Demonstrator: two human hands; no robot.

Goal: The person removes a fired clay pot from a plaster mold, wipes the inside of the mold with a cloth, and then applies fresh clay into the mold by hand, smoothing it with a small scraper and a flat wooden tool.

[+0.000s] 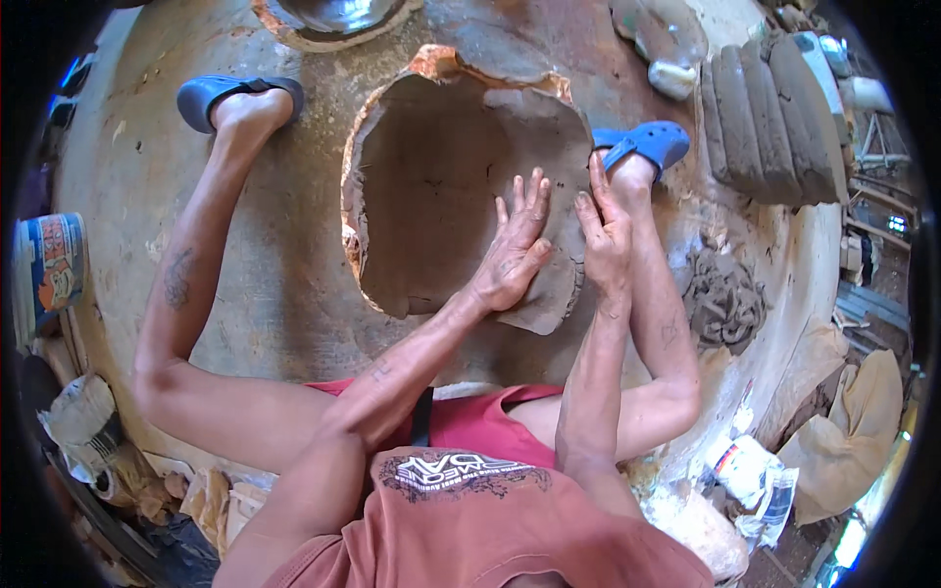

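Observation:
Between my legs stands a wide, rough-rimmed mould, lined with grey-brown wet clay. My left hand lies over the clay lining near its right side, fingers stretched out and palm down. At the outer right edge, my right hand has its fingers extended along the clay rim. A flap of clay hangs over the near right edge, just below my left hand. Neither hand grips a tool.
Stacked clay slabs stand at the far right. A heap of clay scraps lies beside my right leg. Another round mould sits at the far edge. A printed bucket is at the left, with sacks at the right.

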